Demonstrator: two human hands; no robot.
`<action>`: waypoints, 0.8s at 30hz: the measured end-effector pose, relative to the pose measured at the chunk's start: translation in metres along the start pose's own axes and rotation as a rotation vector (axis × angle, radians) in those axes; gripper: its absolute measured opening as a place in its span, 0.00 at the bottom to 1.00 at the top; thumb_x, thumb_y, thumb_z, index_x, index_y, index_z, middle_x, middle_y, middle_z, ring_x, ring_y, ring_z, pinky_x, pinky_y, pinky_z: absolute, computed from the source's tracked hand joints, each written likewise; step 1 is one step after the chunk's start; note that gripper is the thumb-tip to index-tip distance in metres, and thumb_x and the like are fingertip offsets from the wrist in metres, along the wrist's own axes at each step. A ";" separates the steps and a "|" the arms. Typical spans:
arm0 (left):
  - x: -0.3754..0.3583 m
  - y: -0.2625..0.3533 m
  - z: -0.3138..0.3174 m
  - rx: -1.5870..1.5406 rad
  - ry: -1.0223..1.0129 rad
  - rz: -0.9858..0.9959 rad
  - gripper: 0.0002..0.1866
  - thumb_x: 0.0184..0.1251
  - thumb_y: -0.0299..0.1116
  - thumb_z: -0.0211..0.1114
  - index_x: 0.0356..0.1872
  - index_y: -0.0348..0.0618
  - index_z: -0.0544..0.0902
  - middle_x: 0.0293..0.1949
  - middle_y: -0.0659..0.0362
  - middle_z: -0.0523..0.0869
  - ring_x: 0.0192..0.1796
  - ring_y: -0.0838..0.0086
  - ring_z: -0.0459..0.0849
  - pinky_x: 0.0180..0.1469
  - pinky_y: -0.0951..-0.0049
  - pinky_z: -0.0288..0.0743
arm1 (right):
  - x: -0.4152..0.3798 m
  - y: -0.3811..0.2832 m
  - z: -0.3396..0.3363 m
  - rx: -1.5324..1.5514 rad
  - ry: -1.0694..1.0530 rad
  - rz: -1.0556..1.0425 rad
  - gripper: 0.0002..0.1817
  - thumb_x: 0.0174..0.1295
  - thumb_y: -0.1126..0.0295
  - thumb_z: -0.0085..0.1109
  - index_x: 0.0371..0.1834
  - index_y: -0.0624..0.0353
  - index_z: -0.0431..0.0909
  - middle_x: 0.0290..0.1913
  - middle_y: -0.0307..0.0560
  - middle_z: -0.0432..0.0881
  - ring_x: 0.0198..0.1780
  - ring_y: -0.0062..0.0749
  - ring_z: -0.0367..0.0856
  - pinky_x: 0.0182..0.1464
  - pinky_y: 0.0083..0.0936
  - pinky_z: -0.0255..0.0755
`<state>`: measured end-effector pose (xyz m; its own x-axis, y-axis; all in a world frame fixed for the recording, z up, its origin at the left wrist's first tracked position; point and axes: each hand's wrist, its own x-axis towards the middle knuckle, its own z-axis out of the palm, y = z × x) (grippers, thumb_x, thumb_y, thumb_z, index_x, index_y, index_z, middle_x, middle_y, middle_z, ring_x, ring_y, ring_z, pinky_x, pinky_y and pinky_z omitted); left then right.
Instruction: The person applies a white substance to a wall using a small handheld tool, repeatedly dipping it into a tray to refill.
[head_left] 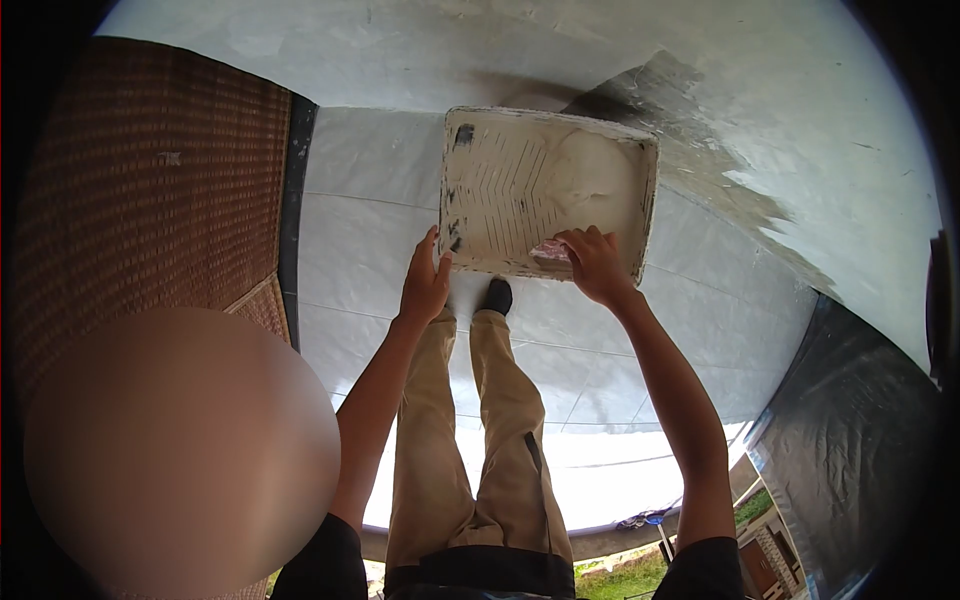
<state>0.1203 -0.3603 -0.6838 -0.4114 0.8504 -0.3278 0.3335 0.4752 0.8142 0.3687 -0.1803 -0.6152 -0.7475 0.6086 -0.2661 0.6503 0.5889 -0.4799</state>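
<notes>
A ridged paint tray [500, 180] with whitish paint pooled in its right part is in front of me. My left hand [428, 278] is at the tray's lower left corner, its thumb and fingers apart along the edge. Near the lower right edge, my right hand [596, 262] has its fingers closed round a small pinkish-white object [550, 249], over the tray's inside. What that object is cannot be made out. Dark stains mark the left side of the tray.
A pale wall [400, 50] with a dark, patchy area runs above and to the right. Woven brown panelling [180, 170] stands at the left, black sheeting [850, 440] at the right. Below are grey floor sheeting [360, 250], my legs and a blurred round shape.
</notes>
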 end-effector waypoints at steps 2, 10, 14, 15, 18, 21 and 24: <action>-0.001 -0.001 0.000 0.000 -0.001 -0.001 0.28 0.79 0.33 0.55 0.76 0.38 0.62 0.67 0.44 0.75 0.70 0.57 0.73 0.72 0.61 0.65 | 0.005 0.000 0.001 0.005 -0.020 -0.015 0.14 0.66 0.77 0.56 0.53 0.50 0.79 0.42 0.40 0.84 0.47 0.39 0.77 0.52 0.39 0.60; -0.002 0.003 0.001 -0.026 0.003 -0.008 0.28 0.79 0.36 0.53 0.74 0.35 0.64 0.68 0.42 0.74 0.71 0.53 0.71 0.73 0.59 0.63 | 0.024 -0.005 0.010 0.055 -0.081 -0.010 0.12 0.68 0.73 0.56 0.52 0.49 0.80 0.44 0.41 0.87 0.48 0.39 0.81 0.51 0.41 0.63; -0.002 0.006 0.001 -0.039 -0.007 -0.027 0.27 0.79 0.36 0.53 0.74 0.36 0.64 0.68 0.42 0.74 0.71 0.52 0.71 0.73 0.59 0.63 | 0.035 -0.010 0.018 0.066 -0.089 0.020 0.11 0.70 0.72 0.55 0.53 0.50 0.80 0.45 0.42 0.87 0.49 0.40 0.81 0.51 0.41 0.63; -0.002 0.007 0.000 -0.039 -0.006 -0.029 0.27 0.79 0.36 0.53 0.74 0.36 0.64 0.68 0.43 0.74 0.71 0.52 0.71 0.73 0.59 0.63 | 0.038 -0.013 0.019 0.098 -0.110 0.038 0.11 0.70 0.71 0.55 0.53 0.50 0.80 0.45 0.42 0.87 0.51 0.40 0.81 0.52 0.42 0.63; -0.003 0.007 0.001 -0.045 -0.001 -0.030 0.27 0.79 0.37 0.53 0.74 0.36 0.64 0.68 0.43 0.74 0.71 0.52 0.71 0.73 0.59 0.63 | 0.044 -0.024 0.023 0.133 -0.129 0.051 0.12 0.71 0.71 0.54 0.55 0.50 0.80 0.46 0.43 0.87 0.53 0.40 0.81 0.52 0.42 0.64; -0.003 0.004 0.002 -0.043 0.000 -0.024 0.27 0.79 0.37 0.53 0.74 0.36 0.64 0.68 0.43 0.73 0.71 0.53 0.71 0.72 0.59 0.64 | 0.048 -0.027 0.024 0.120 -0.130 0.018 0.13 0.71 0.71 0.54 0.55 0.50 0.80 0.47 0.43 0.88 0.54 0.40 0.82 0.53 0.42 0.64; -0.006 0.003 0.001 -0.042 -0.008 -0.040 0.27 0.79 0.37 0.53 0.73 0.36 0.65 0.68 0.43 0.73 0.71 0.53 0.71 0.72 0.60 0.64 | 0.050 -0.024 0.027 0.110 -0.140 -0.008 0.13 0.71 0.71 0.54 0.56 0.49 0.80 0.48 0.43 0.88 0.54 0.40 0.82 0.53 0.42 0.64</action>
<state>0.1239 -0.3636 -0.6800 -0.4167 0.8327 -0.3646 0.2807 0.4994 0.8196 0.3120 -0.1778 -0.6398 -0.7695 0.5192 -0.3719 0.6309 0.5271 -0.5693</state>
